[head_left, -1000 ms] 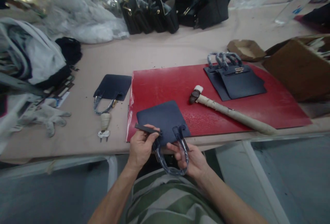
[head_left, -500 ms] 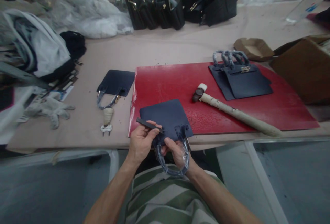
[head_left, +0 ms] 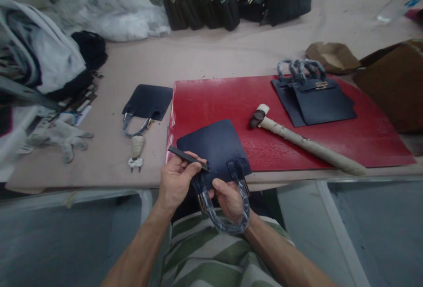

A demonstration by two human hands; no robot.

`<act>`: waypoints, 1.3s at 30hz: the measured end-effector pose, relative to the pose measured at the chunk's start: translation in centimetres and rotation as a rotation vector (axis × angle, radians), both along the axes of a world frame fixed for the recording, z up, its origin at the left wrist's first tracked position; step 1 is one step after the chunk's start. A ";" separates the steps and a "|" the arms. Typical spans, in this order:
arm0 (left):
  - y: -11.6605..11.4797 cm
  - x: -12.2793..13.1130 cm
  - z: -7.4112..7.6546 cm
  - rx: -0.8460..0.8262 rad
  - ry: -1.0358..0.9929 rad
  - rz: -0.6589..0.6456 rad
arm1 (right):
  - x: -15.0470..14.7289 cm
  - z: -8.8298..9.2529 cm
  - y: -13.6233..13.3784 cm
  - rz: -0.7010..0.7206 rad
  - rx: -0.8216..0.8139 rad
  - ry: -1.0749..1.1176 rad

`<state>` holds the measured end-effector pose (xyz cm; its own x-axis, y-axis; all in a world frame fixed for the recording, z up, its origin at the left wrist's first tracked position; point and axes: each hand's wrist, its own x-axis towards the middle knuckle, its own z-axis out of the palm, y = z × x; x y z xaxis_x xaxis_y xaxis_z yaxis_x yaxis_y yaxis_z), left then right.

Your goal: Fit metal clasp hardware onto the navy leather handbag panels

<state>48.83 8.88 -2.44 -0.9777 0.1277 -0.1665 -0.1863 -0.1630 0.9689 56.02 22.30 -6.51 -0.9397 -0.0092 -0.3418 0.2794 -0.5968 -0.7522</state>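
A dark blue bag panel point(head_left: 213, 143) lies partly over the front edge of the red board, its plastic-wrapped handle point(head_left: 224, 223) hanging toward me. My right hand point(head_left: 229, 196) grips the panel near the handle, thumb on top and fingers underneath. Between the thumb and fingers of my left hand point(head_left: 178, 177) is a thin dark flat tool point(head_left: 185, 155), slanted with its tip touching the panel beside a handle base. What the tip works on is too small to make out.
On the red board point(head_left: 211, 97) lie a hammer point(head_left: 297, 139) and several blue panels with handles point(head_left: 325, 104). To the left are another panel point(head_left: 147, 101), a wrapped two-pronged tool point(head_left: 136, 152) and a glove point(head_left: 62, 135). Black bags point(head_left: 201, 2) stand at the back, cardboard boxes point(head_left: 393, 84) at right.
The handle of the held panel has swung slightly right and toward me. The tool has shifted a little left with my left hand. The whole view has moved slightly.
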 end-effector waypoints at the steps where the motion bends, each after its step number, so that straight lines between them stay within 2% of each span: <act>1: -0.1 0.0 0.1 -0.012 0.012 0.004 | 0.0 0.0 0.0 0.005 -0.002 0.000; 12: -0.3 0.1 -0.1 -0.082 0.073 -0.012 | -0.6 0.3 -0.6 -0.006 -0.036 -0.021; 19: -0.1 0.2 -0.1 -0.113 0.074 -0.004 | -0.7 -0.1 -0.7 -0.044 0.038 0.033; 30: -0.1 0.5 -0.6 -0.165 0.102 -0.009 | -0.3 -0.5 -0.6 -0.002 -0.002 0.023; 34: 0.1 0.6 -0.4 -0.239 0.141 0.003 | -0.3 -0.8 -0.3 0.031 0.040 0.049; 39: 0.2 0.5 -0.1 -0.268 0.206 0.018 | -0.6 -0.2 0.1 0.043 0.073 0.075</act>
<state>49.35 9.09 -2.57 -0.9960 0.0890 0.0099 0.0189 0.1013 0.9947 55.41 22.45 -6.73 -0.9621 -0.0275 -0.2714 0.2445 -0.5281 -0.8132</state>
